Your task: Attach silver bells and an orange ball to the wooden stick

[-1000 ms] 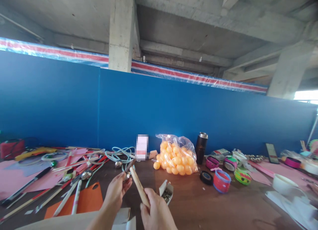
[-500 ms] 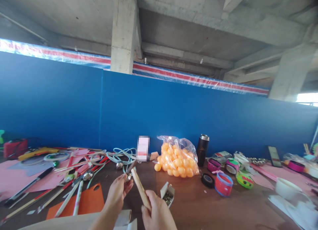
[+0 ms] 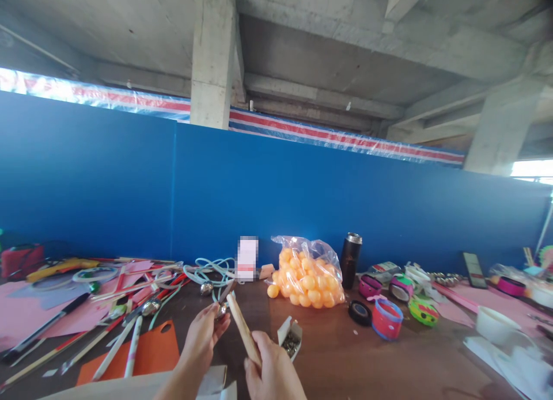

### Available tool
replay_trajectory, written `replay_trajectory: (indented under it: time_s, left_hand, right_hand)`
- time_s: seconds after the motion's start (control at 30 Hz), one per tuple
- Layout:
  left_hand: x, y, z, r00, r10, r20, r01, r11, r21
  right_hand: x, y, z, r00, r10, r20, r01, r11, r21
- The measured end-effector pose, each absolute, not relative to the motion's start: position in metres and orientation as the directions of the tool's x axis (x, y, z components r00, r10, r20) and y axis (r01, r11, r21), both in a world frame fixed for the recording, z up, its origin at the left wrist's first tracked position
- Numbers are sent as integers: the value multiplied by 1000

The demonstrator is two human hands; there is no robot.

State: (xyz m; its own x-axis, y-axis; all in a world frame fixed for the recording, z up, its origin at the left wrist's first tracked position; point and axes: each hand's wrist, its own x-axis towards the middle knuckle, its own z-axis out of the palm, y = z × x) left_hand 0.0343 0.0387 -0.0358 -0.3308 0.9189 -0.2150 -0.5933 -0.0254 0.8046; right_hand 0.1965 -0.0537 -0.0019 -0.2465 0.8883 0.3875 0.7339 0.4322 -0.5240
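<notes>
My left hand is closed, its fingertips pinching a shiny silver ball that looks like a jingle bell. A thin dark strip rises beside the ball; I cannot tell whether the fingers hold it too. My right hand is wrapped round a pale wooden stick, which slants up to the left with its tip close to the ball. Just right of the stick, a small open white box holds little metal pieces. Another silver ball lies on the table behind my left hand.
Behind my hands stand a bag of orange balls, a black flask and light-blue cord. Sticks, pens and pink paper crowd the left, with an orange sheet. Tape, a red-blue ring and a white cup are rightward.
The whole scene has shifted slightly to the left in view. Both hands keep the same hold, with the stick and ball in nearly the same position to each other.
</notes>
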Motion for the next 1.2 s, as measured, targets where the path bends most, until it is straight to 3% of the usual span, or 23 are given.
replay_trajectory:
  time_s: [1.2]
  left_hand:
    - [32,33,-23,-422,883,-204,-598,-102,795]
  right_hand:
    - [196,-56,0,-276,862,426,701,484,-524]
